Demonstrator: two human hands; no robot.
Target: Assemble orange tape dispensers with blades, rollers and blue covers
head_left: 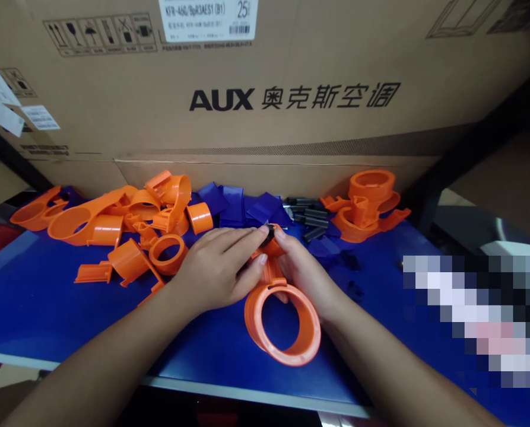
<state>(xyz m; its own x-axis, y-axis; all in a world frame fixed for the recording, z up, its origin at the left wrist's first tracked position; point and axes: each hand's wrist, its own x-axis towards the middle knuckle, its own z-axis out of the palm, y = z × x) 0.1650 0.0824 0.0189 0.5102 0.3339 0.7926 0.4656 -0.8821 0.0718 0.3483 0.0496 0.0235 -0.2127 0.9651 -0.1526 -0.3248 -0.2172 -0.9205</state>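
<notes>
An orange plastic part with a large ring (311, 350) is in my right hand (307, 270), its ring hanging toward me over the blue surface. The fingers of this hand wrap around its narrow upper section. My left hand (215, 267) reaches across to the same upper section, fingers bent and closed. A small black piece (271, 232) shows at the top of the part, between the left fingertips and the right thumb. The palms and some fingers hide how the black piece sits against the orange part.
Loose orange ring parts (129, 261) lie at the left, with more orange parts (362, 204) stacked at the back right. Dark blue flat pieces (231, 204) and black pieces (316, 218) lie along the back. A large cardboard box (291, 130) stands behind the blue tabletop (37, 296).
</notes>
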